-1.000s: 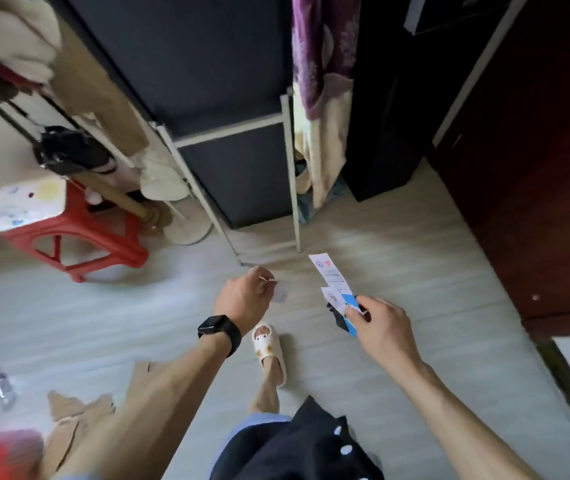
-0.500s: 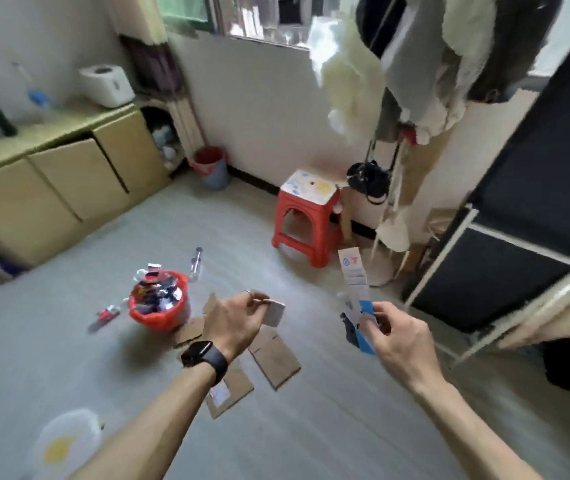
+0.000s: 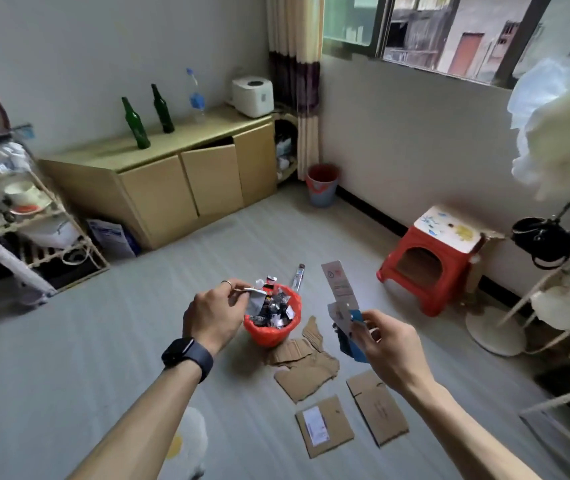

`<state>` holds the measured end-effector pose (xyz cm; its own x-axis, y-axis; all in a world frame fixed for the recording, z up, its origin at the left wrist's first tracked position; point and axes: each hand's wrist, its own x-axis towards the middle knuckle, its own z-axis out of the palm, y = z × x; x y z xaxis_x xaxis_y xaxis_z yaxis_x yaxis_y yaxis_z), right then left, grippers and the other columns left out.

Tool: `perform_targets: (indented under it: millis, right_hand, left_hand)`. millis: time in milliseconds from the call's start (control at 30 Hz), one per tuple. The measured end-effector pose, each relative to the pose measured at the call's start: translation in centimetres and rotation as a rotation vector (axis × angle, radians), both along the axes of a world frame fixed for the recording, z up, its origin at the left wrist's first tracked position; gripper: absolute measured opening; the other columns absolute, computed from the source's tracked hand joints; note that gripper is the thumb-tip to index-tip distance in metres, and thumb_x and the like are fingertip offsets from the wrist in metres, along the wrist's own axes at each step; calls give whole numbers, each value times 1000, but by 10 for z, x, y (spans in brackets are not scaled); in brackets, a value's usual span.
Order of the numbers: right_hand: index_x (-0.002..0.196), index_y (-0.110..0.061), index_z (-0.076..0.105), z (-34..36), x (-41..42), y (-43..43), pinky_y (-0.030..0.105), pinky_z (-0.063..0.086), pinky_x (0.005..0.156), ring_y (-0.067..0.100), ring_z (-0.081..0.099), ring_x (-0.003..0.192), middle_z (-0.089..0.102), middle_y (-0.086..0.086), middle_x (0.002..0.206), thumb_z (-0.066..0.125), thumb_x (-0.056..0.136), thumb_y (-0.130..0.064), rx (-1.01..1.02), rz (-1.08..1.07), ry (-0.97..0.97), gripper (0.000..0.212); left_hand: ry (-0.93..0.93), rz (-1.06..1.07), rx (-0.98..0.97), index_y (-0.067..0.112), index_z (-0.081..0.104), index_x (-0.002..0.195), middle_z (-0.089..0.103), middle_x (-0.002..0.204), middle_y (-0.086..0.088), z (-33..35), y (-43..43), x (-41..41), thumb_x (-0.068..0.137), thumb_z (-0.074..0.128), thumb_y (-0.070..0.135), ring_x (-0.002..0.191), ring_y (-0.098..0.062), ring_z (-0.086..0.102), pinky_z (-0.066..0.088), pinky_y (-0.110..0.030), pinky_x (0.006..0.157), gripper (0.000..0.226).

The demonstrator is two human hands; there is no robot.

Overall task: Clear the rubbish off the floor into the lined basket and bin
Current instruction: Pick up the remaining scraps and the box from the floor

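Left hand (image 3: 211, 313) pinches a small white scrap (image 3: 255, 290) between thumb and fingertips, held over the near-left rim of the basket (image 3: 269, 336). Likely reason: a release from there drops it straight in. The basket stands mid-floor, red liner folded over the rim, already heaped with wrappers. Right hand (image 3: 392, 344) grips a fan of slips (image 3: 340, 292), one long slip standing upright, off to the basket's right. They are probably held back for a second drop. Cardboard (image 3: 307, 370) lies flat just beside the basket. Judged too broad for so full a basket, so better suited to the bin (image 3: 323, 194), which sits well apart in the far corner under the curtain. A small tube (image 3: 298, 277) lies just beyond the basket, not yet collected.
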<state>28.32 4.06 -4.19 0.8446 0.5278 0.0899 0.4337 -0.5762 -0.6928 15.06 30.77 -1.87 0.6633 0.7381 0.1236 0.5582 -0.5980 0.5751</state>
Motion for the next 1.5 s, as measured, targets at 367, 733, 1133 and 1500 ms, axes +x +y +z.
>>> perform_targets:
  millis: [367,733,1133,1500]
  right_hand:
    - [97,-28,75,-56,71,119,22,39,58,9,55,64,69,-11,80,73,84,-25,-149,-124,50,13]
    - [137,-45,49,-140,144,231,31,47,74,22,63,92,61,-5,93,50,94,-30,-484,-84,288,46]
    - [127,-41,65,-301,194,362,27,35,64,19,61,86,52,-6,89,56,96,-30,-466,-505,517,34]
    - [122,-25,66,-609,227,430,20,39,76,21,65,104,70,-4,104,70,83,-24,-83,-836,886,38]
  left_hand:
    - [190,-64,-34,41,67,100,73,89,7,-53,125,69,86,60,43,86,-23,66,49,-27,65,16]
    - [456,-207,-53,44,63,104,72,97,10,-121,244,176,87,53,43,93,-22,65,49,-28,71,19]
    - [668,-670,-9,37,61,106,72,97,5,-309,352,318,91,45,42,92,-21,66,50,-30,68,23]
    - [683,-924,-110,33,54,131,70,114,-6,-619,343,358,97,45,34,103,-33,64,54,-43,81,35]
